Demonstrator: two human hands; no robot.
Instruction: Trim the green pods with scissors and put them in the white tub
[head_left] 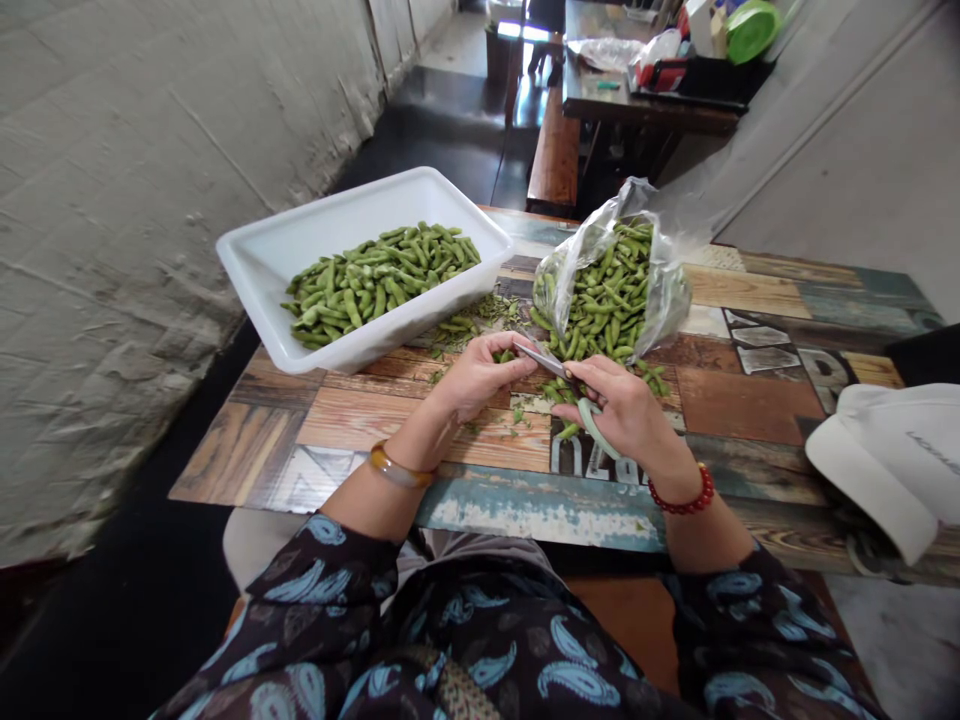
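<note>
My right hand (626,405) is closed round the pale green handle of a pair of scissors (547,362), whose blades point left toward my other hand. Between the thumb and fingers of my left hand (480,375) is a green edamame pod (505,356), partly hidden by the fingers. The scissor tips are right at those fingertips; whether they touch the pod I cannot tell. Behind my hands a clear plastic bag (666,285) lies open with many edamame pods (611,290) spilling out. A white plastic tub (259,262) at the left holds a heap of pods (382,280).
Trimmed bits and loose pods (457,325) lie between tub and bag on the wood-patterned table (360,420). A white cap (892,460) rests at the right edge. A rough wall (150,200) runs along the left. Farther back stand a bench (555,155) and a cluttered table (600,95).
</note>
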